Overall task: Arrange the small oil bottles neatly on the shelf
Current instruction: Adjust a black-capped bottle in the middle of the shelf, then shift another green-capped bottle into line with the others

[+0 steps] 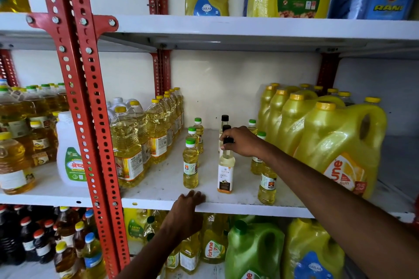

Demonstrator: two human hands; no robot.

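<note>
The shelf [238, 207] edge is braced by the left hand [189, 205], fingers flat and empty. Right of the green-capped bottles [191, 165], the black-capped coconut oil bottle [225, 172] is pinched at its cap by the right hand [242, 141]; it should be slid upright into line.

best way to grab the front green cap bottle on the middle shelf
Grip the front green-capped bottle around its narrow shoulder just under the cap, coming from the open shelf front. It stands upright, with bare shelf on both sides for fingers.
</note>
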